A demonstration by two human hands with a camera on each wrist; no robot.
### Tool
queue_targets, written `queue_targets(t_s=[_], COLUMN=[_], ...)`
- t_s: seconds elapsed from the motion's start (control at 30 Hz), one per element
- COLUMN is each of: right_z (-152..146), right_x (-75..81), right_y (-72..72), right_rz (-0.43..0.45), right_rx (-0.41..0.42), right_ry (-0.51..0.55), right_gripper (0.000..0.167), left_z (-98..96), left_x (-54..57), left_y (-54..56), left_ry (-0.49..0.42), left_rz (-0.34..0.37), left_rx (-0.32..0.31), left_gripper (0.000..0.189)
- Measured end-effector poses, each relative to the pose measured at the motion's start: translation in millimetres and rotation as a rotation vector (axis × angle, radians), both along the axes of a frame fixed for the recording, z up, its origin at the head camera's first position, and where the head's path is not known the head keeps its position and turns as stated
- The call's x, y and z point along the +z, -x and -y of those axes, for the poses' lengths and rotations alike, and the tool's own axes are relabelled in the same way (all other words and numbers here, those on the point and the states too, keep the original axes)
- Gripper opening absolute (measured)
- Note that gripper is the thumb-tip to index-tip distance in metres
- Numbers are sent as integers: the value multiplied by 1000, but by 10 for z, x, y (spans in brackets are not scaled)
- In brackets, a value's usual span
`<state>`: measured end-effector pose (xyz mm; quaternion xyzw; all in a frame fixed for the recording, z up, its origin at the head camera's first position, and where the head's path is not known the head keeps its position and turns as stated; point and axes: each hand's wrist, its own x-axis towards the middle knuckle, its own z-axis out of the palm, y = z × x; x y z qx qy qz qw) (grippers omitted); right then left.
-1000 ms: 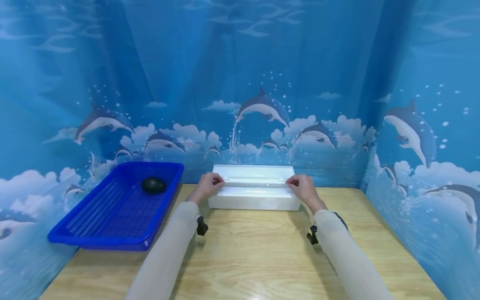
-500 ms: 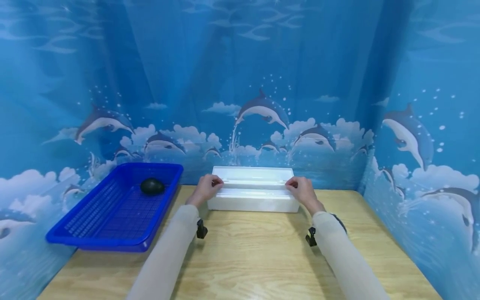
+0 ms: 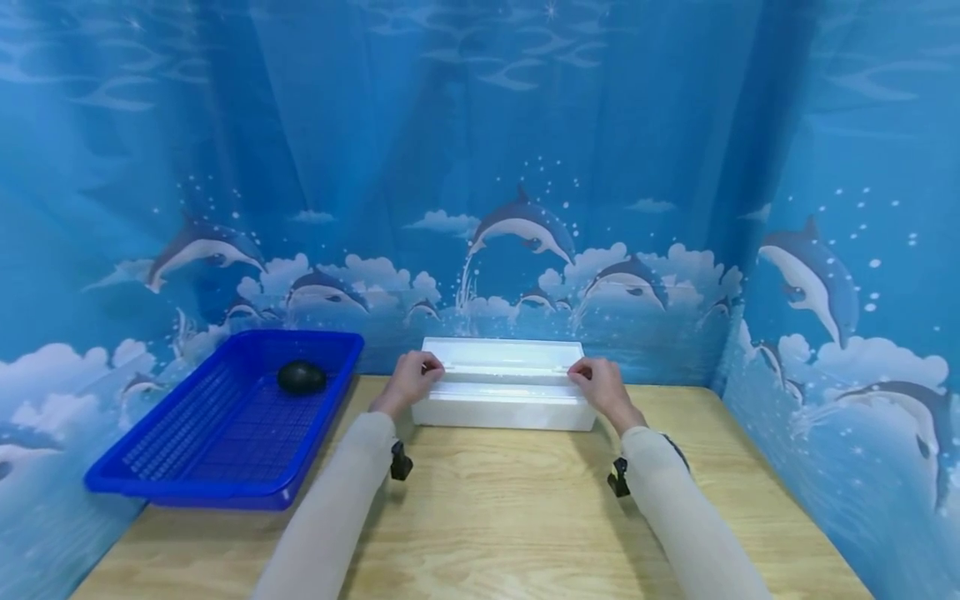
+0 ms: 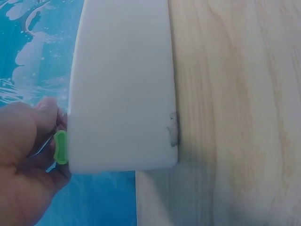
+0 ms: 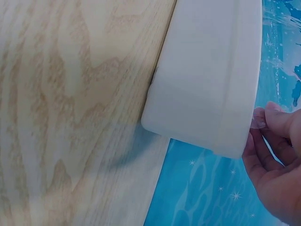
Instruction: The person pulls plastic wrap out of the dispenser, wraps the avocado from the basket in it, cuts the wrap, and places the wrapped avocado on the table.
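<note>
A long white cling film box (image 3: 504, 412) lies near the back edge of the table, its lid (image 3: 502, 350) raised behind. Shiny clear cling film (image 3: 506, 389) stretches along its opening. At the left end my left hand (image 3: 411, 379) pinches the film's edge between thumb and fingers. My right hand (image 3: 602, 385) pinches the same edge at the right end; a bit of clear film shows at its fingertips in the right wrist view. A small green piece (image 4: 61, 147) sits at the box's end beside the left fingers. The box's front wall hides its inside from both wrist views.
To the left stands a blue plastic basket (image 3: 288, 492) with a dark green, avocado-like fruit (image 3: 302, 377) in its far end. The wooden table (image 3: 495, 508) ends just behind the box, against a blue dolphin-print curtain (image 3: 420, 167).
The head view has tilted slightly, so the whole scene sits a little lower. Both hands keep their pinch on the cling film, and the box stays in place.
</note>
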<state>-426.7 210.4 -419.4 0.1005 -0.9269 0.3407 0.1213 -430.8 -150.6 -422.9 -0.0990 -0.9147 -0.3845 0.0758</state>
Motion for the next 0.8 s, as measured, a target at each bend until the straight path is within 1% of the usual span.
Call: queue_targets(t_s=[0.13,0.27,0.4,0.53,0.63,0.8], right_z=[-6,-11,-17,-27,-43,-71], right_x=[38,92,146,189,227,282], right_y=[-5,-9,9,34,39,32], right_rz=[1,-5,-46,-68,-54,4], right_rx=[-1,-4,8,16,33,99], right_ry=[8,20,44,36,35,97], right_gripper=[14,16,16,15,16,17], left_z=[5,6,-2,-4,2,25], left_x=[30,93,174,247,306,398], left_y=[5,0,1,14,15,-2], left_ry=[-8,-11,-22,-34,-51,-87], left_rz=[-20,-25,-6,17,37,71], left_rx=[2,10,24,19,9,-20], left_gripper=[16,17,16,17,18,21])
